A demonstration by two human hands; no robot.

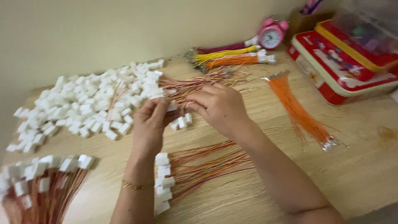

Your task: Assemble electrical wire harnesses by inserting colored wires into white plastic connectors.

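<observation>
A small white plastic connector (172, 107) sits between the two hands at mid-table, pinched at the fingertips; thin red and yellow wires (195, 85) run from it up and right over the wooden table (365, 166). The left hand (150, 126) is raised with its back to the camera, fingers curled up and closed on the connector's left side, a gold bracelet (137, 185) on the wrist. The right hand (219, 105) comes in from the lower right, forearm crossing the table, thumb and forefinger pinched at the connector's right side where the wires meet it. The exact contact is blurred by motion and partly covered by fingers, so I cannot tell whether the right fingers grip the housing or only a wire.

Two loose white connectors (182, 121) lie just below the grip. A big pile of white connectors (83, 105) spreads left of the hands. A finished row of wired connectors (163, 182) lies below the left wrist, its wires passing under the right forearm. Another wired bundle (37, 182) is cut off at the bottom left corner. Right of the hands lies an orange wire bundle (298, 110); purple, yellow and orange bundles (232, 56) lie at the back by a pink alarm clock (271, 35). A red tin box (344, 66) is cut by the right edge.
</observation>
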